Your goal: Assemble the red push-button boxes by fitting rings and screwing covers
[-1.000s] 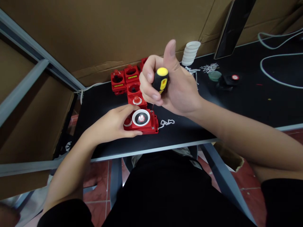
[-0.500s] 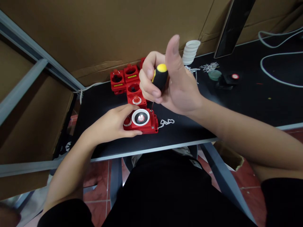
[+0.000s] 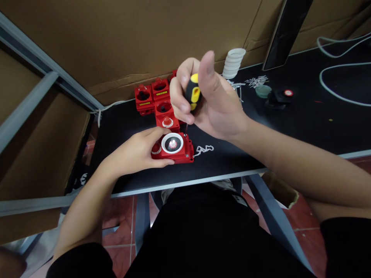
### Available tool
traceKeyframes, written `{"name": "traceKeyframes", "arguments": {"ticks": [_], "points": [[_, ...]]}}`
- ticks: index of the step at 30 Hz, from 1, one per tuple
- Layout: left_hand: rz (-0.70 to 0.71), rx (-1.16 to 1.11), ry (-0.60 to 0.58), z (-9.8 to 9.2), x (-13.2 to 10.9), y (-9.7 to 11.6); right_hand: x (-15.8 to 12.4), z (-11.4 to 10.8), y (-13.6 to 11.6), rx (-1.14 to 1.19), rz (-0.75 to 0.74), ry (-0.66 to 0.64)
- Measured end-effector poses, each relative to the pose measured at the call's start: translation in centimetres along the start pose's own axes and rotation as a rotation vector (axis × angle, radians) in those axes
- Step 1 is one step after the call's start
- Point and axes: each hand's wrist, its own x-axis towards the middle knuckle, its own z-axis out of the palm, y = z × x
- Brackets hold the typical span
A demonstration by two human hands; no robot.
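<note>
Evidently, the screwdriver (image 3: 193, 92) has rotated within the right hand (image 3: 213, 100) over the last half-second, suggesting that the corner screw (image 3: 185, 135) is being turned. The left hand (image 3: 139, 150) holds the red box (image 3: 183, 157) between thumb and fingers on the tabletop (image 3: 232, 158).

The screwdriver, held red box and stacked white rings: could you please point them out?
Screwdriver (image 3: 191, 92): head view, its handle.
Held red box (image 3: 185, 150): head view, its top face.
Stacked white rings (image 3: 231, 65): head view, stack's middle.
</note>
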Motion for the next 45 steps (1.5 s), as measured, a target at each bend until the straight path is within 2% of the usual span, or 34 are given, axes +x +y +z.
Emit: {"name": "traceKeyframes", "arguments": {"ticks": [5,8,11,13,16,18,22,30,39,45], "points": [[-0.015,-0.009,-0.003,-0.1,0.0,0.1,0.3,0.0,0.0,0.017,-0.006,0.032],[-0.013,-0.013,-0.006,-0.1,0.1,0.2,0.6,-0.3,-1.9,0.020,-0.093,0.063],[-0.005,-0.030,-0.010,0.0,0.1,0.1,0.8,-1.2,-4.6,-0.167,-0.174,0.084],[0.000,-0.039,-0.004,0.1,0.0,0.0,0.5,-2.4,-5.3,-0.437,-0.198,0.037],[0.001,-0.027,0.008,0.2,-0.1,0.1,-0.7,-4.9,-4.1,-0.802,-0.120,-0.122],[-0.001,-0.026,0.006,0.3,-0.2,0.4,-1.7,-6.2,-2.3,-1.012,-0.064,-0.170],[-0.014,-0.028,0.010,0.1,-0.2,0.9,-3.2,-6.5,0.0,-1.249,0.085,-0.238],[-0.037,-0.010,0.015,0.0,0.0,1.4,-3.4,-4.6,0.0,-1.350,0.215,-0.354],[-0.023,-0.027,0.028,-0.1,0.2,0.7,-3.1,-4.1,0.5,-1.400,0.283,-0.344],[-0.022,-0.029,0.013,-0.1,0.1,0.4,-3.2,-4.2,0.9,-1.408,0.257,-0.352]]}}
